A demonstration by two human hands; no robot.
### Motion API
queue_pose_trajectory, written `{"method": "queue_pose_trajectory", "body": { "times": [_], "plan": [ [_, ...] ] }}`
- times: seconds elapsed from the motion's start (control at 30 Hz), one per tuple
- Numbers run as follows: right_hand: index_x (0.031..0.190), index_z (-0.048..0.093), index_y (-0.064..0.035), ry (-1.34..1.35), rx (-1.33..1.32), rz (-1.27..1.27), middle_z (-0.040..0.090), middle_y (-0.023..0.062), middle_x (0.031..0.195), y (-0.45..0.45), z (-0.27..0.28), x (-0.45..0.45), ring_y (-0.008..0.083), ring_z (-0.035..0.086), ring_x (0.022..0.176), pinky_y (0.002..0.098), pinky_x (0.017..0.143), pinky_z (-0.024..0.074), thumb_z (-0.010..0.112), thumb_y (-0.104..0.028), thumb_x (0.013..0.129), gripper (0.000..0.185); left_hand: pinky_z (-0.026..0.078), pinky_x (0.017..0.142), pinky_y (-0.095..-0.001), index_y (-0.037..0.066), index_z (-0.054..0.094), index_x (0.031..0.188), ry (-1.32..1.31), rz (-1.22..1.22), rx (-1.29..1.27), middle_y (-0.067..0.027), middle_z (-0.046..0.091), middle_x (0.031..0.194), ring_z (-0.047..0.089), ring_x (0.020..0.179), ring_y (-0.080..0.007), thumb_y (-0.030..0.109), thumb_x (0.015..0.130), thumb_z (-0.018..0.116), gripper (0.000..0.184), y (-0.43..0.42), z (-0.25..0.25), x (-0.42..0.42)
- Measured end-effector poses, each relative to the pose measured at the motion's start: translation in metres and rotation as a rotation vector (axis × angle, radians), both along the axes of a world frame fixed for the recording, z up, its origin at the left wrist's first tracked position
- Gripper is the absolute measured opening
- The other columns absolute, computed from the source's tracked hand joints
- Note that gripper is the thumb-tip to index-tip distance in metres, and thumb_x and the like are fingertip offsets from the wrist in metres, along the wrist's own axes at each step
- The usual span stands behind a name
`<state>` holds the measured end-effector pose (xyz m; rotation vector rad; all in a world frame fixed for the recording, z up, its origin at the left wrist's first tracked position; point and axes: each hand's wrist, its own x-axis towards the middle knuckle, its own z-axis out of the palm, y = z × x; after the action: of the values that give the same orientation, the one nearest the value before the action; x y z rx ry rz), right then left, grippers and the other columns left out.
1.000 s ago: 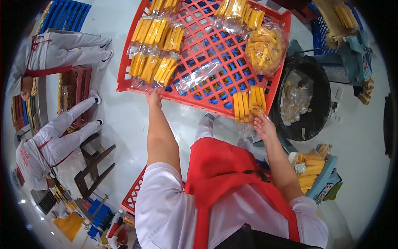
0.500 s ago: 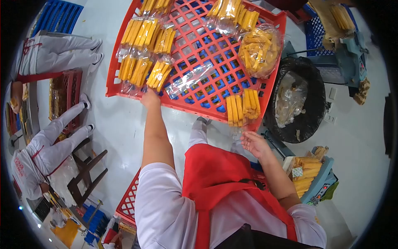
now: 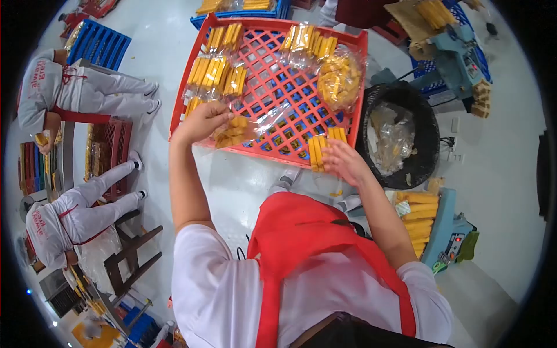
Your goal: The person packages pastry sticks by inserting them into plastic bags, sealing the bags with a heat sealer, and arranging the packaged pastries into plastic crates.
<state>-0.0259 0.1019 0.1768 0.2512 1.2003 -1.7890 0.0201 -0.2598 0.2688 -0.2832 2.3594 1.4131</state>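
My left hand is closed, pinching a clear plastic bag over the near left edge of a red lattice crate. Yellow sticks lie inside that bag, partly behind the film. At the crate's near right corner, my right hand has its fingers stretched out and apart beside bundles of yellow sticks; whether it touches them I cannot tell. Bagged yellow sticks fill the crate's left side, with further packs at the far side. A larger bag of yellow pieces rests at the right.
A black-lined bin with plastic scraps stands right of the crate. Beyond it is a blue-grey machine. Nearer, yellow sticks lie by another machine. Two people in white work at left, near a dark stool.
My left hand has risen from the crate's edge and now holds a bag of sticks. My right hand has moved up to the near right bundles. The view has shifted, showing more beyond the crate.
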Motion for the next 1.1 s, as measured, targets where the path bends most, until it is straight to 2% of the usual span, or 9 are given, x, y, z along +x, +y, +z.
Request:
{"method": "queue_pose_trajectory", "body": {
  "times": [0.17, 0.33, 0.4, 0.47, 0.57, 0.67, 0.77, 0.97, 1.1],
  "plan": [
    [0.124, 0.033, -0.0095, -0.031, -0.441, 0.11, 0.042, 0.0114, 0.119, -0.007, 0.045, -0.01, 0.0229, 0.046, 0.104, 0.0388, 0.081, 0.0414, 0.045, -0.044, 0.083, 0.055, 0.031, 0.054, -0.0217, 0.006, 0.042, 0.064, 0.282, -0.613, 0.471, 0.0045, 0.037, 0.062, 0.034, 0.06, -0.0055, 0.021, 0.086, 0.047, 0.027, 0.062, 0.099, -0.028],
    [0.13, 0.023, -0.0068, -0.037, -1.039, 0.322, 0.035, 0.0138, 0.127, 0.025, 0.082, 0.009, 0.0277, 0.041, 0.113, 0.0444, 0.088, 0.0386, 0.048, -0.048, 0.079, 0.07, 0.035, 0.058, -0.021, 0.006, 0.049, 0.069, 0.24, -0.45, 0.558, 0.0049, 0.044, 0.065, 0.041, 0.063, -0.0062, 0.022, 0.084, 0.05, 0.021, 0.128, 0.13, -0.066],
    [0.13, 0.021, -0.0064, 0.067, -0.965, 0.204, 0.036, 0.0135, 0.127, 0.035, 0.101, 0.021, 0.0279, 0.044, 0.109, 0.0443, 0.083, 0.0424, 0.055, -0.041, 0.077, 0.072, 0.04, 0.06, -0.0249, 0.001, 0.052, 0.082, 0.213, -0.188, 0.831, -0.0034, 0.052, 0.074, 0.049, 0.073, -0.0115, 0.028, 0.082, 0.05, 0.027, 0.151, 0.137, -0.076],
    [0.13, 0.021, -0.0063, 0.109, -0.86, 0.032, 0.036, 0.0131, 0.126, 0.047, 0.112, 0.03, 0.0269, 0.045, 0.108, 0.043, 0.083, 0.0429, 0.058, -0.036, 0.075, 0.073, 0.044, 0.068, -0.0298, 0.001, 0.049, 0.1, 0.112, -0.395, 1.069, -0.0099, 0.053, 0.094, 0.051, 0.089, -0.018, 0.037, 0.084, 0.044, 0.039, 0.156, 0.133, -0.093],
    [0.129, 0.023, -0.0057, 0.197, -1.024, -0.025, 0.039, 0.012, 0.124, 0.061, 0.136, 0.038, 0.0256, 0.045, 0.109, 0.042, 0.086, 0.0411, 0.061, -0.028, 0.074, 0.071, 0.039, 0.085, -0.0394, 0.008, 0.032, 0.122, 0.533, 0.077, 1.42, -0.0144, 0.043, 0.115, 0.045, 0.101, -0.0247, 0.049, 0.085, 0.031, 0.055, 0.172, 0.127, -0.089],
    [0.128, 0.024, -0.0048, 0.459, -0.871, -0.212, 0.039, 0.0101, 0.123, 0.069, 0.146, 0.036, 0.0211, 0.042, 0.112, 0.0355, 0.092, 0.036, 0.063, -0.019, 0.073, 0.069, 0.038, 0.087, -0.0395, 0.011, 0.026, 0.125, 0.409, -0.175, 1.606, -0.0134, 0.041, 0.117, 0.043, 0.104, -0.0247, 0.048, 0.085, 0.035, 0.056, 0.218, 0.103, -0.066],
    [0.128, 0.024, -0.0044, 0.705, -0.522, -0.423, 0.04, 0.0078, 0.122, 0.071, 0.149, 0.035, 0.0183, 0.04, 0.113, 0.0321, 0.094, 0.0334, 0.065, -0.012, 0.071, 0.071, 0.04, 0.085, -0.0373, 0.012, 0.022, 0.126, 0.618, -0.221, 0.812, -0.0108, 0.042, 0.114, 0.045, 0.103, -0.0228, 0.04, 0.082, 0.046, 0.057, 0.276, 0.093, -0.048],
    [0.127, 0.025, -0.0046, 0.563, -0.606, -0.444, 0.04, 0.0058, 0.119, 0.075, 0.152, 0.043, 0.0162, 0.042, 0.11, 0.0294, 0.091, 0.0367, 0.057, -0.013, 0.078, 0.06, 0.044, 0.08, -0.0324, 0.007, 0.031, 0.121, 0.229, -0.293, 1.479, -0.0081, 0.046, 0.109, 0.05, 0.095, -0.0193, 0.026, 0.08, 0.054, 0.051, 0.283, 0.081, -0.058],
    [0.126, 0.026, -0.0049, 0.553, -0.45, -0.401, 0.041, 0.0046, 0.118, 0.073, 0.159, 0.044, 0.0152, 0.045, 0.106, 0.0291, 0.085, 0.0416, 0.054, -0.015, 0.081, 0.054, 0.042, 0.083, -0.0312, 0.008, 0.03, 0.123, 0.033, -0.271, 1.438, -0.0077, 0.045, 0.111, 0.049, 0.098, -0.0181, 0.027, 0.081, 0.052, 0.051, 0.279, 0.072, -0.064]
  ]
}}
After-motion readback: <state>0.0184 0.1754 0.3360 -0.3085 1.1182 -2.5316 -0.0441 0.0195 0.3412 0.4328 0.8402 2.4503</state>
